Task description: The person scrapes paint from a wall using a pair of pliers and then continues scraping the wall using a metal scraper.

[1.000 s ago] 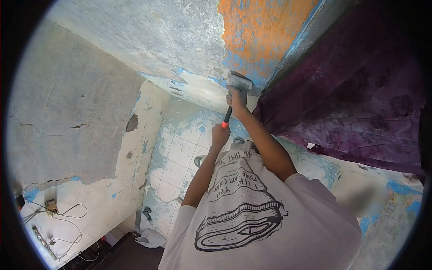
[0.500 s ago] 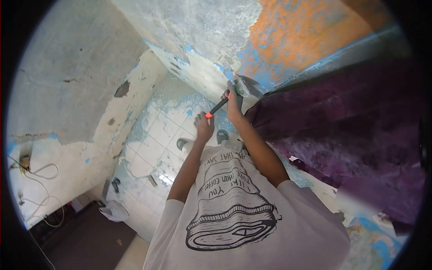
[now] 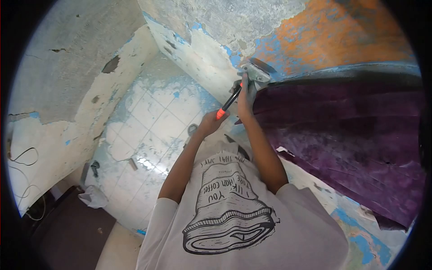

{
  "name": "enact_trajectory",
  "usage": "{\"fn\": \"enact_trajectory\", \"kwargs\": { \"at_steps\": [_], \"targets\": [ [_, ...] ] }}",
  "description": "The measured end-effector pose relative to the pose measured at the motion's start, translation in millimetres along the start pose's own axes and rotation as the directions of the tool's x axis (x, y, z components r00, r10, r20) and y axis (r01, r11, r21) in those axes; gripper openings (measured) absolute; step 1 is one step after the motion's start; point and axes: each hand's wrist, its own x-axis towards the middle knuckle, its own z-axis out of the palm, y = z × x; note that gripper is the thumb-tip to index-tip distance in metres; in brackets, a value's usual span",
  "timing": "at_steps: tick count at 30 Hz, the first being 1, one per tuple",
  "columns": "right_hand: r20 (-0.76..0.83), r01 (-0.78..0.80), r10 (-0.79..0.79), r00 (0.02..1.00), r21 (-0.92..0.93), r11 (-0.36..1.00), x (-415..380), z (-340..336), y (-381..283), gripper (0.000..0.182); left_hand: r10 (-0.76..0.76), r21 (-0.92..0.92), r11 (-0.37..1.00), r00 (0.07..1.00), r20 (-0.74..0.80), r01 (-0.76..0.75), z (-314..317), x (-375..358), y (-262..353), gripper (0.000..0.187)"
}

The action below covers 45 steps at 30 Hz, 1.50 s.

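Both hands grip a long-handled wall scraper (image 3: 231, 100) with a black shaft and orange-red bands. My left hand (image 3: 212, 123) is closed around the lower end of its handle. Farther up, just below the metal head (image 3: 256, 72), my right hand (image 3: 245, 96) wraps the shaft. The scraper's head lies close against the wall (image 3: 243, 47), where white and blue paint meets bare grey plaster and an orange patch. The blade edge is smeared by motion.
A purple cloth (image 3: 333, 121) hangs along the right side, close to my right arm. Paint flakes cover the tiled floor (image 3: 153, 119). A white plastic bag (image 3: 93, 196) lies at lower left by a dark brown surface (image 3: 67, 234), with cables (image 3: 24, 157) near the left wall.
The scraper and both hands have shifted up and to the right in view, with the head nearer the orange patch. My view has also turned a little. Both hands keep their grip.
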Motion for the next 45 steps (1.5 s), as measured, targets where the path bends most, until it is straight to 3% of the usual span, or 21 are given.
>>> {"fn": "enact_trajectory", "kwargs": {
  "at_steps": [3, 7, 11, 13, 14, 18, 20, 21, 23, 24, 26, 30, 31, 32, 33, 35, 36, 40, 42, 43, 45],
  "targets": [
    [0.002, 0.024, -0.024, 1.0, -0.038, 0.999, -1.3, -25.3, -3.1, 0.038, 0.067, 0.014, 0.998, 0.994, 0.089, -0.068, 13.6, 7.9, 14.5, 0.046],
    [-0.013, 0.052, -0.052, 0.999, -0.032, 0.998, -5.9, -50.0, 5.2, 0.039, 0.128, 0.023, 0.991, 0.979, 0.159, -0.133, 59.5, 24.6, -27.9, 0.049],
    [-0.068, -0.058, 0.055, 0.996, -0.044, 0.997, -15.7, -63.2, 16.7, 0.041, 0.139, 0.028, 0.989, 0.981, 0.135, -0.144, 75.2, -4.9, -22.4, 0.046],
    [-0.08, -0.073, 0.069, 0.994, -0.048, 0.996, -12.0, -63.4, 17.1, 0.041, 0.084, -0.132, 0.989, 0.988, 0.127, -0.067, 77.1, -16.7, -11.5, 0.044],
    [-0.101, -0.077, 0.071, 0.992, -0.051, 0.996, -8.6, -62.2, 15.8, 0.042, 0.19, -0.086, 0.979, 0.981, 0.048, -0.185, 82.6, -16.2, -13.4, 0.046],
    [-0.17, -0.087, 0.062, 0.983, -0.143, 0.986, 4.6, -63.3, 10.4, 0.039, 0.144, -0.152, 0.977, 0.988, -0.054, -0.15, 109.6, -13.0, -6.8, 0.05],
    [-0.179, -0.051, -0.009, 0.984, -0.327, 0.944, 5.5, -65.9, 14.8, 0.042, -0.017, -0.282, 0.959, 0.996, 0.085, 0.041, 116.7, -16.8, -3.5, 0.051],
    [-0.18, -0.058, -0.002, 0.984, -0.327, 0.943, 7.2, -71.1, 17.8, 0.042, -0.023, -0.281, 0.959, 0.996, 0.087, 0.047, 119.3, -16.7, -3.0, 0.051],
    [-0.078, 0.0, -0.045, 0.996, -0.497, 0.868, 11.7, -86.0, 20.1, 0.034, -0.127, -0.356, 0.898, 0.926, 0.355, 0.259, 122.1, -17.4, 6.1, 0.053],
    [-0.082, -0.006, -0.041, 0.996, -0.5, 0.866, 10.8, -94.8, 21.4, 0.034, -0.13, -0.357, 0.896, 0.924, 0.36, 0.265, 127.5, -18.7, 11.4, 0.053],
    [0.065, -0.11, 0.139, 0.988, -0.326, 0.939, -6.2, -96.0, -0.7, 0.027, -0.044, -0.688, 0.593, 0.869, 0.492, 0.419, 140.8, -22.5, 15.6, 0.051],
    [0.218, -0.079, 0.144, 0.965, -0.282, 0.956, -40.2, -115.4, -17.5, 0.022, 0.204, -0.773, 0.444, 0.789, 0.58, 0.454, 144.7, -18.9, 10.4, 0.05],
    [0.202, -0.098, 0.164, 0.966, -0.304, 0.948, -49.2, -121.7, -21.3, 0.024, 0.298, -0.691, 0.722, 0.892, 0.34, 0.022, 139.6, -19.3, 4.2, 0.049],
    [0.187, -0.116, 0.184, 0.965, -0.324, 0.939, -58.0, -126.5, -24.3, 0.026, 0.471, -0.396, 0.83, 0.874, 0.121, -0.393, 136.7, -17.3, -5.6, 0.049],
    [0.187, -0.115, 0.183, 0.965, -0.323, 0.939, -67.0, -130.1, -26.7, 0.026, 0.472, -0.395, 0.83, 0.873, 0.122, -0.393, 133.5, -8.4, -16.3, 0.049],
    [0.125, -0.142, 0.206, 0.97, -0.396, 0.907, -82.8, -136.7, -31.7, 0.02, 0.16, -0.659, 0.752, 0.965, 0.207, 0.017, 137.8, 14.3, -44.9, 0.05],
    [0.124, -0.141, 0.204, 0.971, -0.393, 0.909, -89.4, -138.1, -34.1, 0.02, 0.109, -0.766, 0.634, 0.967, 0.228, 0.109, 89.4, -1.4, 36.7, 0.041],
    [0.13, -0.165, 0.238, 0.962, -0.418, 0.893, -110.1, -138.8, -38.1, 0.018, 0.131, -0.503, 0.864, 0.947, 0.293, 0.036, 85.1, 21.0, 95.8, 0.044],
    [0.15, -0.135, 0.214, 0.965, -0.414, 0.9, -115.3, -138.7, -43.0, 0.019, 0.231, -0.569, 0.813, 0.966, 0.113, -0.127, 101.2, 38.1, 108.9, 0.042],
    [0.147, -0.128, 0.195, 0.97, -0.377, 0.917, -118.6, -137.2, -48.2, 0.02, 0.23, -0.57, 0.812, 0.967, 0.109, -0.129, 107.8, 44.8, 117.8, 0.042],
    [0.146, -0.117, 0.175, 0.974, -0.34, 0.933, -128.3, -145.4, -46.6, 0.021, 0.125, -0.802, 0.595, 0.992, 0.016, -0.062, 115.7, 55.2, 135.1, 0.04]
  ]
}}
